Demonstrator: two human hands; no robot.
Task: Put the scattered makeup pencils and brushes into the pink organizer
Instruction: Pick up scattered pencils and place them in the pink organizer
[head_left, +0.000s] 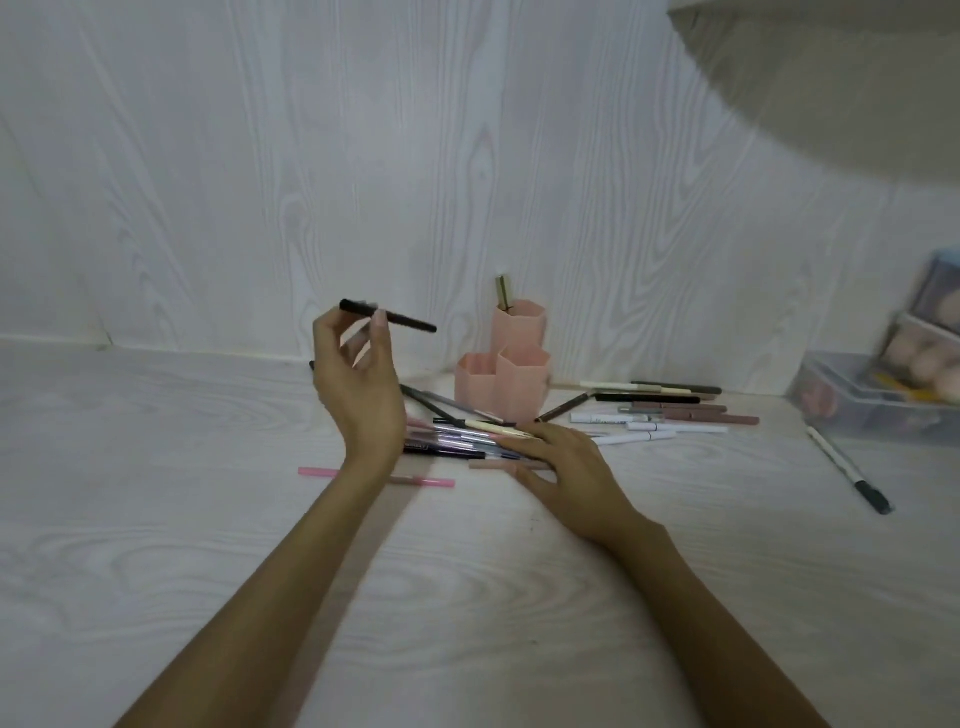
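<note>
The pink organizer (503, 375), three hexagonal cups, stands at the back of the white table; a gold-capped stick (502, 293) pokes out of its tallest cup. My left hand (358, 387) is raised left of it, fingertips shut on a black pencil (402, 317) held level in the air. My right hand (566, 475) lies low on the table with fingers spread over a pile of several pencils (457, 439) in front of the organizer. Another group of white, brown and black pencils (660, 413) lies right of the organizer. A pink pencil (319, 472) rests partly under my left wrist.
A clear plastic box (878, 400) with makeup sponges stands at the right edge, more boxes stacked behind it. A white pen with a dark cap (849, 470) lies in front of it. The wood-grain wall rises right behind the organizer.
</note>
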